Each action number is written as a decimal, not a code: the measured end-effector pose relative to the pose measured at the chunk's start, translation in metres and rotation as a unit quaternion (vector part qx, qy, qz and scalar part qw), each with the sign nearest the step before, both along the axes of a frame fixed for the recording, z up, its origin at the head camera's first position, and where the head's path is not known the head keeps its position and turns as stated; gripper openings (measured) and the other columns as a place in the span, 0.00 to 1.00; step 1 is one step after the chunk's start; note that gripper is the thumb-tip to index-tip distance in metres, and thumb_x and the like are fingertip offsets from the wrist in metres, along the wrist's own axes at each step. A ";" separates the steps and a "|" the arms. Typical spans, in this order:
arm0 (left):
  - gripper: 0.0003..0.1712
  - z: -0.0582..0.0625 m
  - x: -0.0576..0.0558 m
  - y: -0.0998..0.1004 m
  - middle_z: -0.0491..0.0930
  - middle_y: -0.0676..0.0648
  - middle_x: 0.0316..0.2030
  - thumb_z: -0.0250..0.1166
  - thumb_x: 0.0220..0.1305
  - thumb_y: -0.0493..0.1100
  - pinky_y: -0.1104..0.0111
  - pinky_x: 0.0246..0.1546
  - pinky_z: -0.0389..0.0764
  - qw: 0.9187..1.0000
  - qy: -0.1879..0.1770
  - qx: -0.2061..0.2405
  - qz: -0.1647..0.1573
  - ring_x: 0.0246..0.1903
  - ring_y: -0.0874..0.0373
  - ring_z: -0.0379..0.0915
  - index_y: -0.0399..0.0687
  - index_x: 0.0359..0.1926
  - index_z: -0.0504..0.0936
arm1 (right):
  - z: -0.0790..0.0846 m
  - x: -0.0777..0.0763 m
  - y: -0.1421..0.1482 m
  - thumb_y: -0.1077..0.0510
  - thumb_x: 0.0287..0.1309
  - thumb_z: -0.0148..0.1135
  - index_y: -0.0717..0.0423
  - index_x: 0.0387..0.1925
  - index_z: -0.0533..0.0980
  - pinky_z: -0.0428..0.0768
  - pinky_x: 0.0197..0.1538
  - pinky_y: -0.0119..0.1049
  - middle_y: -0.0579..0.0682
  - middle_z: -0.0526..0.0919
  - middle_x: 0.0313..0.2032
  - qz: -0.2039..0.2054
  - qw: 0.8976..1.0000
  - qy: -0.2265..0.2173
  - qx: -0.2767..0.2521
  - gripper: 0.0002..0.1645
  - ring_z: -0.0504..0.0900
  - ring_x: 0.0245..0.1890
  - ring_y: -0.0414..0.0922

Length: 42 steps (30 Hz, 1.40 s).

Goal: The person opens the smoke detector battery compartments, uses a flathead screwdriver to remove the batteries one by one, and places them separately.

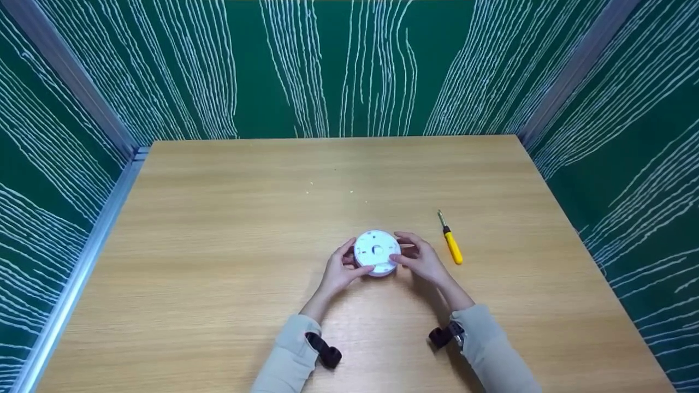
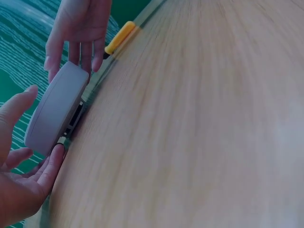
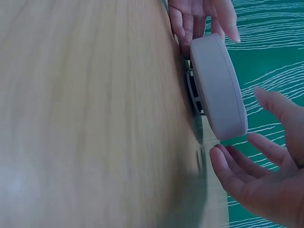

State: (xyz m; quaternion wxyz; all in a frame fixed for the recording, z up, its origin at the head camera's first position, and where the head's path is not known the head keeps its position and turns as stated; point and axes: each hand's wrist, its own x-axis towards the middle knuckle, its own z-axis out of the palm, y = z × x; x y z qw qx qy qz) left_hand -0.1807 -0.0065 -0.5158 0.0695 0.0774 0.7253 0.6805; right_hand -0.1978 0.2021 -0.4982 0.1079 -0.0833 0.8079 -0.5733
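A round white smoke detector [image 1: 377, 248] is between my two hands, its flat slotted face up in the head view. The left wrist view shows its smooth side wall [image 2: 54, 109] and dark vents [image 2: 74, 118] underneath. My left hand [image 1: 339, 267] grips the left rim, fingers curled beneath, thumb at the near edge of the face. On the opposite rim, my right hand [image 1: 421, 261] holds it with bent fingers, the thumb over the face in the head view. Seen from the right wrist, the thumb [image 3: 278, 107] looks slightly off the surface; its exact contact is unclear.
A yellow-handled screwdriver [image 1: 453, 246] lies to the right of my right hand, metal tip pointing away. Tiny pale specks dot the wooden table [image 1: 218, 218] beyond the detector. Green panels [image 1: 338, 82] with white streaks stand along the back and sides.
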 end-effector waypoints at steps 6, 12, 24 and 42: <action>0.50 -0.026 -0.009 0.002 0.65 0.37 0.49 0.73 0.40 0.34 0.65 0.38 0.79 1.000 0.013 -0.016 -0.006 0.38 0.52 0.69 0.31 0.63 0.54 | 0.005 -0.001 -0.003 0.68 0.47 0.63 0.71 0.58 0.60 0.70 0.52 0.56 0.71 0.67 0.51 0.054 0.997 0.052 0.007 0.36 0.70 0.47 0.64; 0.54 -0.038 -0.013 0.004 0.62 0.36 0.52 0.74 0.37 0.34 0.70 0.35 0.79 1.000 0.015 -0.021 -0.008 0.39 0.54 0.69 0.34 0.64 0.53 | 0.002 -0.005 -0.002 0.69 0.43 0.66 0.72 0.57 0.60 0.71 0.51 0.56 0.71 0.68 0.51 0.088 0.993 0.079 0.019 0.38 0.71 0.44 0.64; 0.49 -0.003 0.003 0.006 0.59 0.29 0.56 0.72 0.38 0.30 0.54 0.51 0.70 0.999 0.033 -0.038 0.003 0.47 0.42 0.64 0.28 0.62 0.56 | -0.022 -0.026 0.010 0.57 0.39 0.71 0.61 0.58 0.63 0.72 0.51 0.50 0.63 0.71 0.49 0.112 0.990 0.066 0.059 0.43 0.71 0.46 0.58; 0.49 -0.009 0.001 0.006 0.60 0.30 0.56 0.72 0.37 0.28 0.56 0.43 0.76 0.999 0.046 0.003 0.012 0.48 0.44 0.65 0.26 0.61 0.56 | -0.010 -0.031 0.005 0.64 0.38 0.71 0.66 0.53 0.66 0.76 0.47 0.47 0.63 0.72 0.46 0.137 0.986 0.061 0.066 0.37 0.74 0.42 0.56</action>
